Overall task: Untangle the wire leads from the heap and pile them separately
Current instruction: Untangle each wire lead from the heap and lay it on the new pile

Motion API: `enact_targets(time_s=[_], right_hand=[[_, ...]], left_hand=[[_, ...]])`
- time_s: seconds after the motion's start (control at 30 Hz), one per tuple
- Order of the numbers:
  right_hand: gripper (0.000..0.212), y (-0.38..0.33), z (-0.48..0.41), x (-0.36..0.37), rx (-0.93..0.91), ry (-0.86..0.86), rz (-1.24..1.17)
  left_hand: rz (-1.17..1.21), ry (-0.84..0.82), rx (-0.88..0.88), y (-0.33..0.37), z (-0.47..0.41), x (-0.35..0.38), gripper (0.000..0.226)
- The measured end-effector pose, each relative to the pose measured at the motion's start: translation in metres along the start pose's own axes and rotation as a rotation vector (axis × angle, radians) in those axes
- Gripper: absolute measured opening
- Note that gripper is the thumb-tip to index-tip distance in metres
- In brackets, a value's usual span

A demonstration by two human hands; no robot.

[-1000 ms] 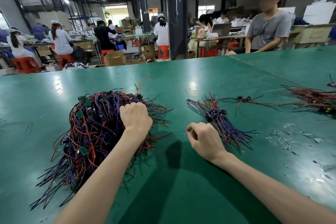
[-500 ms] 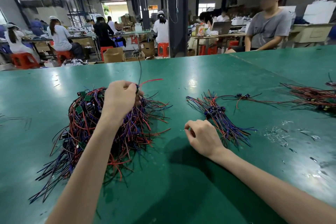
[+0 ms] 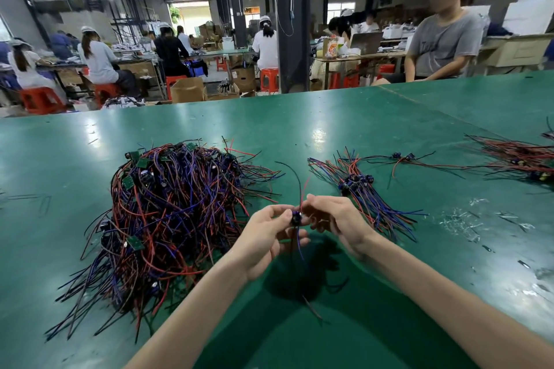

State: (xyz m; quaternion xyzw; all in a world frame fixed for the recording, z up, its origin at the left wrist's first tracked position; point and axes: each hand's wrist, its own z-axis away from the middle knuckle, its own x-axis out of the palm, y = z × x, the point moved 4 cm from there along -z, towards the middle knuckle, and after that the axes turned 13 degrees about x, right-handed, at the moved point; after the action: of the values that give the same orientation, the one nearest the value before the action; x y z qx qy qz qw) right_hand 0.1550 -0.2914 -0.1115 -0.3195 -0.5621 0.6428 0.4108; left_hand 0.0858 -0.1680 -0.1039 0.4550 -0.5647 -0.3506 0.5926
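One wire lead (image 3: 296, 218) is held between both hands above the green table (image 3: 329, 117). Its dark component is pinched by thumb & fingertips of the left hand (image 3: 263, 238), fingers curled in. The red strand just above is pinched by the right hand (image 3: 335, 219), thumb & forefinger closed, other fingers loosely bent. Red and black strands rise beyond the fingertips; blue and black tails hang below them.

Progress is judged early. The heap (image 3: 168, 213), left of the left fingers, is large & tangled, w/ most leads in it. The sorted pile (image 3: 368, 192), beyond and right of the right fingers, is small by comparison. A few loose leads (image 3: 403, 157) lie farther out, plus another bundle (image 3: 515, 156) at far right; whether it belongs to this job can't be told. The held lead looks freed from the heap, not yet laid on the pile.
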Motion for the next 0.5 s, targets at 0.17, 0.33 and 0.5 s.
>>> enact_targets(time_s=[0.17, 0.33, 0.5], right_hand=[[0.011, 0.0018, 0.0016, 0.0051, 0.054, -0.026, -0.039], [0.006, 0.0017, 0.0037, 0.0055, 0.076, -0.077, -0.066], [0.011, 0.0028, 0.001, 0.0049, 0.109, -0.079, -0.115]], left_hand=[[-0.018, 0.022, 0.039, -0.0056, 0.0021, -0.0009, 0.013], [-0.052, 0.029, 0.064, -0.0066, 0.0025, -0.0018, 0.014], [-0.039, 0.006, 0.047, -0.0084, 0.0027, -0.0026, 0.007]])
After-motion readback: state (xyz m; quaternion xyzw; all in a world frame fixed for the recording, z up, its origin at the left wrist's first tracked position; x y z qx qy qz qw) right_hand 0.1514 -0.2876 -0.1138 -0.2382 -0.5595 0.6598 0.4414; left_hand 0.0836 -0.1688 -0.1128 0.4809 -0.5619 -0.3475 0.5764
